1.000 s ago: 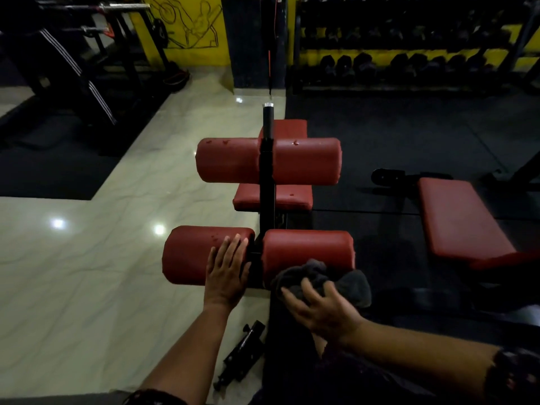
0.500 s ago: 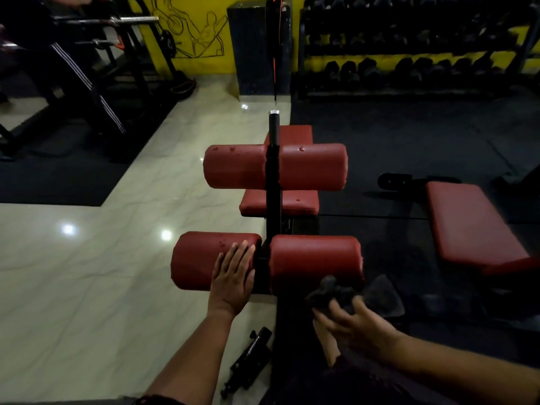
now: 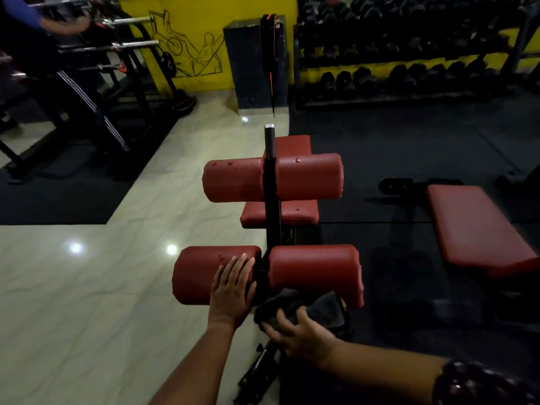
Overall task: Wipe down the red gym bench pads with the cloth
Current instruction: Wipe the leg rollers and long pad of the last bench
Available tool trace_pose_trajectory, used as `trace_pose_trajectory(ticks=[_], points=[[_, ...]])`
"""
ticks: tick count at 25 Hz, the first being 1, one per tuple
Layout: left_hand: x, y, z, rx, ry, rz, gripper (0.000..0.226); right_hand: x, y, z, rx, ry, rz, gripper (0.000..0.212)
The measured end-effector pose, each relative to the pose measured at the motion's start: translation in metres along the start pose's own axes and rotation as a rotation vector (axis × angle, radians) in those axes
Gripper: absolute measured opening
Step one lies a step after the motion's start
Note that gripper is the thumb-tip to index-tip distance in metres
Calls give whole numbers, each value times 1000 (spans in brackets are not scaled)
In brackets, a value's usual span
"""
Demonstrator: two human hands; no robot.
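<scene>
**cloth bunched under the near right roller**

the person's left hand (image 3: 232, 290) is lying flat, fingers straight and close together, on the inner end of the near left red cylindrical vinyl roller pad (image 3: 198, 273), just beside the black metal centre post (image 3: 271, 200). the right hand (image 3: 298, 331) is curling its fingers round a crumpled dark grey cloth (image 3: 317, 306), which is sitting at the lower near edge of the near right red roller pad (image 3: 315, 270), at its inner end.

both near rollers are lying with their long axes running left to right across the bench, outer ends pointing away from the post. a second pair of red rollers (image 3: 309, 176) is sitting parallel further along the post. the flat red seat pad (image 3: 298, 213) is stretching away from the person, between and beyond the two pairs.
</scene>
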State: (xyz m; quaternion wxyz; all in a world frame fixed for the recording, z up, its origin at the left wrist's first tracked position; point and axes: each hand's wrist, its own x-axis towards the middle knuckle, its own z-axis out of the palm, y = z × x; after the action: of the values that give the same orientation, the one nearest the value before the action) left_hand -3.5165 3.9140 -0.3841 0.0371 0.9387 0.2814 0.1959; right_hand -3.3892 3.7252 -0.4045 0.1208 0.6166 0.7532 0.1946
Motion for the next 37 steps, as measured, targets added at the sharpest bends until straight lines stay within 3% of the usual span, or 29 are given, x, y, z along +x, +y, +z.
trace_pose_trajectory(ticks=[3, 8, 9, 11, 14, 16, 20, 24, 26, 32, 37], points=[[1, -5, -2, 1, 5, 27, 54, -19, 12, -8, -266, -26, -172, 40], [2, 11, 5, -83, 97, -60, 55, -120, 52, 4, -96, 36, -28, 40], [2, 19, 7, -96, 125, -83, 55, -137, 60, 3, 3, 117, 70, 42], [5, 36, 9, -103, 155, -40, 56, -160, 73, -5, 329, 266, 433, 49], [28, 67, 4, -110, 117, 139, 56, -161, 81, -15, 910, 362, 1021, 95], [48, 91, 3, -83, 60, 188, 56, -140, 73, -18, 1105, 374, 1137, 111], [69, 109, 13, 12, -122, 254, 60, -98, 88, -18, 1122, 398, 1113, 90], [69, 106, 14, 27, -146, 269, 60, -66, 177, 1, 1076, 18, 999, 69], [67, 108, 13, 24, -140, 256, 59, -57, 194, 4, 1136, -67, 984, 67], [67, 107, 14, 15, -116, 270, 60, -110, 110, -6, 1239, 214, 986, 84], [65, 113, 10, 6, -127, 251, 60, -162, 46, 23, 1299, -46, 941, 91]])
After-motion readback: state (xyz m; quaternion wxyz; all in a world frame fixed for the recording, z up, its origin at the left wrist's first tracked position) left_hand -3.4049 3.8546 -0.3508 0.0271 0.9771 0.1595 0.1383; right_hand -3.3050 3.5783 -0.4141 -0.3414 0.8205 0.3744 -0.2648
